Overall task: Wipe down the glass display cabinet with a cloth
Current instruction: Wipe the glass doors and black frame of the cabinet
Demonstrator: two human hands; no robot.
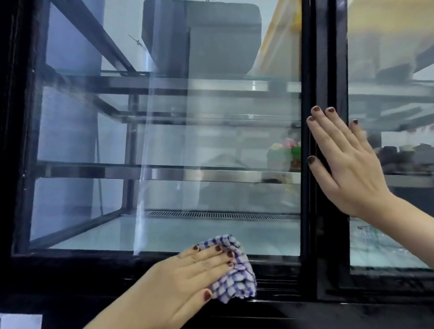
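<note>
Nearest the camera, the left hand lies flat on a blue-and-white checked cloth, four fingers stretched over the bunched fabric and the thumb laid along its lower edge; the fingers press rather than clutch, so the hand is spread, not closed round the cloth; the cloth sits at the bottom of the left pane of the black-framed glass display cabinet, straddling the lower rim of the glass and the black rail beneath it; part of the fabric sticks out to the right of the fingertips; higher up and to the right, the right hand is flat and wide open against the black centre post, fingers pointing up and slightly left, thumb on the post, little finger over the right-hand pane; it holds nothing; behind the left pane, clear glass shelves with metal front edges run across at several levels; a slotted vent grille lies along the back of the cabinet floor; a dark rounded box stands on the top shelf; a small colourful item, too blurred to name, sits just left of the post; a pale streak runs down the glass
</note>
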